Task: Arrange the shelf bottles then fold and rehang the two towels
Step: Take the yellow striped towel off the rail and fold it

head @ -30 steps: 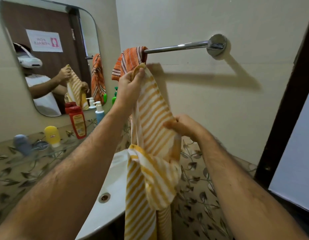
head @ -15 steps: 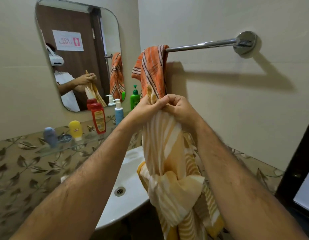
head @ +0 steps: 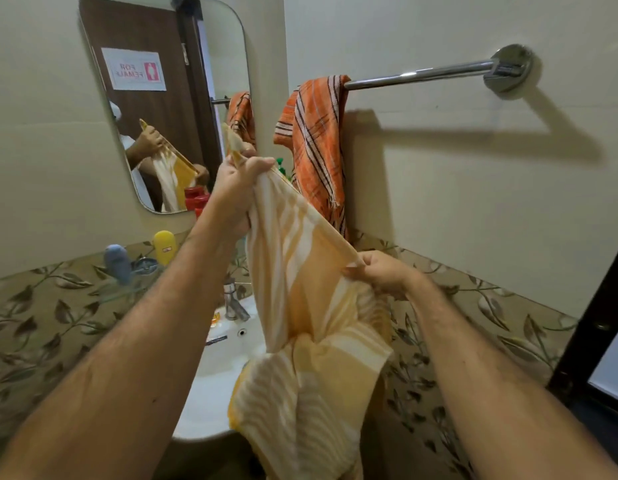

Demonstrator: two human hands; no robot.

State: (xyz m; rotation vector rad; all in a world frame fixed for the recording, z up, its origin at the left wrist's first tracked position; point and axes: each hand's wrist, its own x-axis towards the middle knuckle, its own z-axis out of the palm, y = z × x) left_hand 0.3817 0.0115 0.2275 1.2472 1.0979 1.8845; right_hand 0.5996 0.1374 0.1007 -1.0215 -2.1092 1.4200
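Your yellow striped towel (head: 300, 289) now stretches taut on a slant between your hands, which were bunched together at its top half a second ago. Your left hand (head: 236, 188) clenches the upper corner; your right hand (head: 380, 275) has dropped and pinches the edge lower down. The orange towel (head: 318, 140) hangs on the rail (head: 422, 74) behind, above the sink (head: 217, 375).

Warm, fairly bright light falls from upper left, throwing the towel bar (head: 418, 73)'s long dark shadow rightward across the wall (head: 474, 202). The bar glints. My yellow towel (head: 300, 306) smears with motion blur low down. Wide-angle bending curves the mirror (head: 162, 98) and edges.
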